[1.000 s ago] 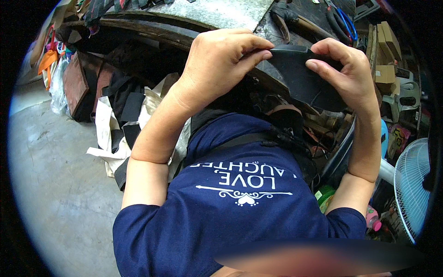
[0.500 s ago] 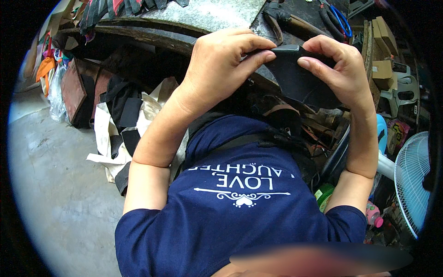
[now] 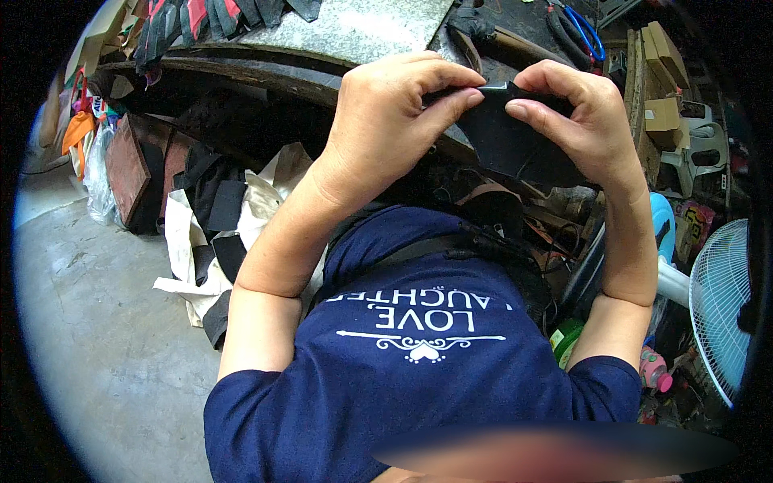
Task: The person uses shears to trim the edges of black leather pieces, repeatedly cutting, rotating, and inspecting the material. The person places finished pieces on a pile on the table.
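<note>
A thin, flexible black piece of sheet material (image 3: 515, 146), perhaps leather, hangs between my hands above the near edge of the workbench. At its upper edge, my left hand (image 3: 398, 121) pinches it between thumb and forefinger. My right hand (image 3: 576, 121) grips the same edge a short way to the right, thumb toward me and fingers curled behind. Between the two thumbs, the top edge shows a narrow light-catching strip. The right hand covers much of the piece's right side.
On the bench (image 3: 306, 84) lie a grey-white slab (image 3: 362, 28), dark strips with red (image 3: 217, 16), a hammer-like tool (image 3: 523, 44) and blue-handled scissors (image 3: 586, 32). Cloth scraps (image 3: 189, 245) lie at left on the concrete floor (image 3: 105, 322). A fan (image 3: 721, 310) stands at right.
My right hand has shifted slightly left, bringing the thumbs closer together along the edge. The black piece tilts a little differently; both hands keep hold of it.
</note>
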